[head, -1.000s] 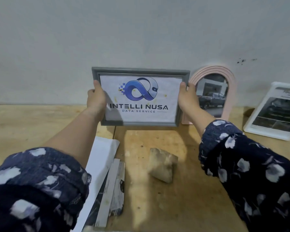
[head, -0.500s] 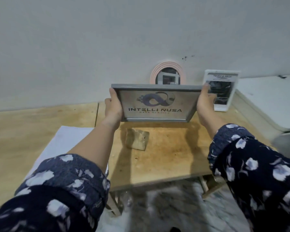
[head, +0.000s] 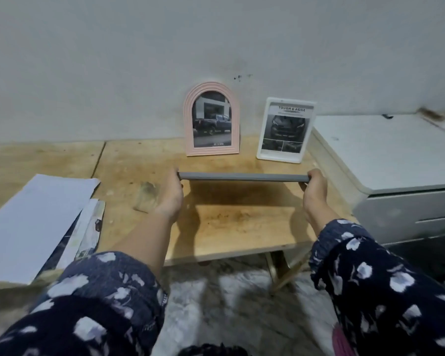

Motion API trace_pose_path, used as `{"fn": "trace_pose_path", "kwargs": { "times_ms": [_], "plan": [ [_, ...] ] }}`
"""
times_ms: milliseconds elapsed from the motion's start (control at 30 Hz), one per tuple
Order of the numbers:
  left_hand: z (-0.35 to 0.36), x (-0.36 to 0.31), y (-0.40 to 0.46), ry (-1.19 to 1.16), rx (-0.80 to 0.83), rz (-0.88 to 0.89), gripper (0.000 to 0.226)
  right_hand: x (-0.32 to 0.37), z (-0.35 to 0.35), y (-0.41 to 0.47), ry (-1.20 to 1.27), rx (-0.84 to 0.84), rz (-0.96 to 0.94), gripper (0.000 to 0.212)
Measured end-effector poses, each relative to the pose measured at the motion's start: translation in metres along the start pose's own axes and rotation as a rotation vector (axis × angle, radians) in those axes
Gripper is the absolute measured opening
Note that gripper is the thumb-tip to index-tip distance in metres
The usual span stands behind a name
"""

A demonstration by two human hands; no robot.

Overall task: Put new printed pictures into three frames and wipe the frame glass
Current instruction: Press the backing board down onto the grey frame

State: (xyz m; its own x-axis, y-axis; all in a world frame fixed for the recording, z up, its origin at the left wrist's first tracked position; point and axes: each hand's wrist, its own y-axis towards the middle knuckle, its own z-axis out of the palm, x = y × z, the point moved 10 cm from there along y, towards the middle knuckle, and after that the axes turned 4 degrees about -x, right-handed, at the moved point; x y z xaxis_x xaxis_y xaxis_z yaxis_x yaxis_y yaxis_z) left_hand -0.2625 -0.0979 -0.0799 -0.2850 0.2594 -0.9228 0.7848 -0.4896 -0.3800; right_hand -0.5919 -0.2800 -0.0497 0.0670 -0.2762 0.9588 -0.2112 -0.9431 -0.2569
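Both hands, left (head: 170, 195) and right (head: 316, 189), grip the grey frame (head: 243, 177) by its ends. It is held level above the table (head: 242, 219), edge-on to the camera

Grey frame (head: 243, 177) edge-on, seemingly flat, held above table.

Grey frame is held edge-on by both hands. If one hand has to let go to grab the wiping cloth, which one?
Probably left. The cloth lies just beside the left hand; the right hand grips the grey frame at its far end.
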Motion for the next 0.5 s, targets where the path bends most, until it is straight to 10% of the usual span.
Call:
{"fn": "trace_pose_path", "kwargs": {
  "times_ms": [167, 500],
  "plan": [
    [-0.001, 0.040, -0.016, 0.014, -0.148, -0.006, 0.045, -0.033, -0.013, 0.016, -0.066, 0.064, 0.037, 0.014],
    [-0.023, 0.094, -0.039, 0.323, -0.224, -0.129, 0.072, -0.112, -0.004, 0.021, -0.191, 0.184, 0.158, 0.060]
  ]
}}
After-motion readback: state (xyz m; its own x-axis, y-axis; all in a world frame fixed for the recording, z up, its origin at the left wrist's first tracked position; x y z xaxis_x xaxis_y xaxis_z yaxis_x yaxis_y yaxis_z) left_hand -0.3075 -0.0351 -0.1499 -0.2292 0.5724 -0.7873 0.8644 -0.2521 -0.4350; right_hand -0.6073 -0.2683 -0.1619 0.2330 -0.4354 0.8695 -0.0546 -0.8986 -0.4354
